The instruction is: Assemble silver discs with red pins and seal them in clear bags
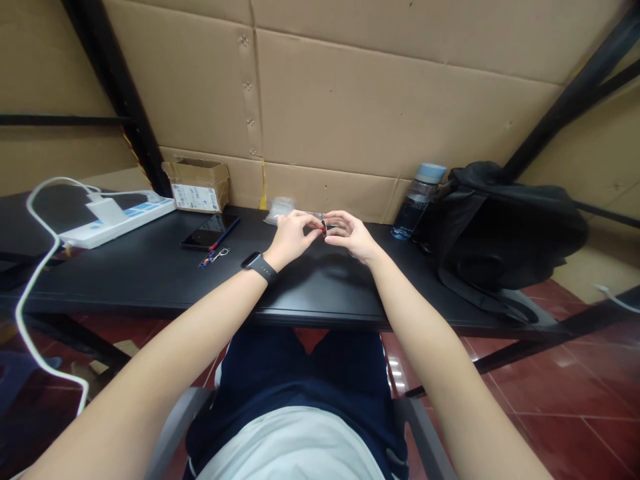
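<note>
Both my hands meet above the middle of the black table (320, 303). My left hand (295, 235), with a dark watch on its wrist, pinches a small red and dark object (324, 229). From the other side, the curved fingers of my right hand (350, 235) close on the same piece. Its kind is too small to make out, and fingers cover most of it. Just behind my left hand sits a clear plastic bag (280, 209). A phone (211, 231) and a small strap with a metal clasp (214, 257) lie to the left.
At the left stands a white power strip (120, 223) with a plug and a white cable (35, 280) looping down. An open cardboard box (197, 187) is behind the phone. A water bottle (419, 200) and a black backpack (505, 227) occupy the right side. Cardboard walls the back.
</note>
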The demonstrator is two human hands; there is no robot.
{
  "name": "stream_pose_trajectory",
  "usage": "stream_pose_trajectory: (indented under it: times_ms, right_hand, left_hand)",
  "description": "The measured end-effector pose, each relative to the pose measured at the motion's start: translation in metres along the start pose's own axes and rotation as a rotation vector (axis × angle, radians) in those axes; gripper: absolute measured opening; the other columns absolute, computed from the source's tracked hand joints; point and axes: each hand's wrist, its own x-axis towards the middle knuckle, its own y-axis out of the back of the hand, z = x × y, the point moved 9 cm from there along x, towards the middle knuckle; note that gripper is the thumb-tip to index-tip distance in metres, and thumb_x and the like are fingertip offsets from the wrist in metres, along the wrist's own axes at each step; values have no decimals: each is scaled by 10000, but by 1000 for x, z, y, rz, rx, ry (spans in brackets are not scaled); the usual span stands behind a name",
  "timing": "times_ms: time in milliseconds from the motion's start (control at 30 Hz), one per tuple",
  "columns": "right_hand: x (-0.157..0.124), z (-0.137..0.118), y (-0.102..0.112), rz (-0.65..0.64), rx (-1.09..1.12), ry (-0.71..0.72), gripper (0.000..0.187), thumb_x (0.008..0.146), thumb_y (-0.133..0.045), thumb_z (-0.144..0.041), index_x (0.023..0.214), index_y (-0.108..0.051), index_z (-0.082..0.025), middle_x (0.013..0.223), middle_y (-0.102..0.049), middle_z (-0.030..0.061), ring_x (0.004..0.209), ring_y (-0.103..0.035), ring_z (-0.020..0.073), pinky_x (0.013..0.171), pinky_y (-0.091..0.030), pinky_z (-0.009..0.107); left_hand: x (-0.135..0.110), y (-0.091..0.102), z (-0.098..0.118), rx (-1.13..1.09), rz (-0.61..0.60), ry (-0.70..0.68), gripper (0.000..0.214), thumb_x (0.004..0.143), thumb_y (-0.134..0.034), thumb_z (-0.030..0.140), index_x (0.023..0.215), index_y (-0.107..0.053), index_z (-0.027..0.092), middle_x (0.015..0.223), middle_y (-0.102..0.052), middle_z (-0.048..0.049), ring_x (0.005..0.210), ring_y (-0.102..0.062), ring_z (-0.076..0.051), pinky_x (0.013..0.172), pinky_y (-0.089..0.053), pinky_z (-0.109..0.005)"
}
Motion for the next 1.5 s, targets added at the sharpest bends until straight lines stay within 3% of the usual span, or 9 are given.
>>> stream_pose_trajectory:
  times_ms: [467, 700, 967, 1100, 1300, 1400, 1500]
  right_hand:
    - [0, -2, -1, 12, 6, -3, 651, 628, -945, -341, 1198, -640, -265, 1233, -700, 60, 999, -696, 205, 1016, -555, 411]
    - [-1, 1, 1, 43, 10, -22, 645, 612, -950, -338, 1173, -642, -262, 1139, -724, 47, 1028, -703, 214, 1024, -558, 423]
    - [-1, 7, 2, 158, -16, -80, 562, 599, -948, -373, 1069, -679, -223, 989, -744, 52, 1033, -700, 250, 821, -635, 396]
    - [0, 6, 1, 208, -42, -56, 495, 577, -957, -390, 967, -722, -195, 1001, -750, 68, 1013, -708, 252, 881, -623, 411]
    - [-1, 1, -1, 219, -27, -62, 510, 562, -964, -368, 989, -753, -185, 1041, -772, 79, 981, -740, 259, 999, -574, 467]
    - [-1, -3, -3, 201, -63, -37, 512, 558, -965, -344, 1003, -767, -184, 1045, -778, 83, 983, -740, 260, 1021, -562, 479]
    - [0, -4, -5, 184, -80, -28, 499, 562, -961, -332, 1000, -775, -178, 1037, -781, 85, 978, -739, 260, 1016, -564, 481]
  left_hand:
    - [-4, -2, 8, 138, 36, -38, 63, 913, -686, 256, 883, -742, 262, 974, -747, -24, 1074, -579, -277, 933, -310, -463]
    - [-4, -5, 4, 141, 16, 2, 84, 901, -680, 279, 884, -763, 276, 955, -755, -31, 1079, -567, -288, 973, -298, -490]
    - [-5, -7, 1, 156, 20, 22, 111, 895, -651, 255, 890, -763, 252, 953, -742, -58, 1061, -593, -288, 967, -332, -489]
    - [-4, -6, -1, 138, 35, 25, 109, 884, -649, 234, 907, -756, 233, 967, -751, -76, 1053, -620, -313, 960, -365, -503]
    - [0, -13, -19, -105, 0, 79, 115, 917, -616, 261, 939, -722, 222, 1011, -775, -62, 983, -696, -284, 892, -484, -426]
    - [-1, -15, -28, -277, 23, 106, 116, 897, -642, 244, 1009, -630, 216, 962, -767, -42, 922, -723, -233, 854, -515, -357]
    - [-4, -13, -31, -299, 42, 132, 240, 890, -656, 225, 1090, -524, 234, 913, -756, -11, 830, -728, -200, 826, -514, -332]
